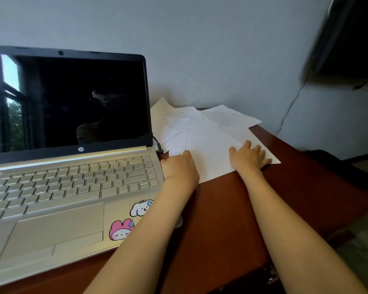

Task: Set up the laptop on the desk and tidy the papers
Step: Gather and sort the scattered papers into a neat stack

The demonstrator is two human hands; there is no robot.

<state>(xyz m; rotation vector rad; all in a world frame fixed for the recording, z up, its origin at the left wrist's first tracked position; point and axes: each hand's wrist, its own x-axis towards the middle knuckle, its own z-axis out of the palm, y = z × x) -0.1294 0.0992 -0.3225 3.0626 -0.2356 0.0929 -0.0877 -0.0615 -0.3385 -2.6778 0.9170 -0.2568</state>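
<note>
Laptop (72,177): matte silver deck, glossy black screen, "hp" logo (80,149), two cartoon stickers (141,207) on the palm rest; open at left of the red-brown tabletop (221,219), long axis left-right, screen facing the person. Loose white papers (208,145) overlap at odd angles just right of it. Right hand (250,158) lies flat on a sheet, fingers spread; left hand (180,168) rests at the sheets' left edge, fingers hidden, grip can't tell.

Silver HP laptop (72,187) sits open on the reddish-brown worktop (221,219), screen dark, two cartoon stickers (141,207) beside the trackpad (57,228). Right next to it on the right, loose white papers (206,145) lie spread out and overlapping, pretty messy, one at the back with faint print.
</note>
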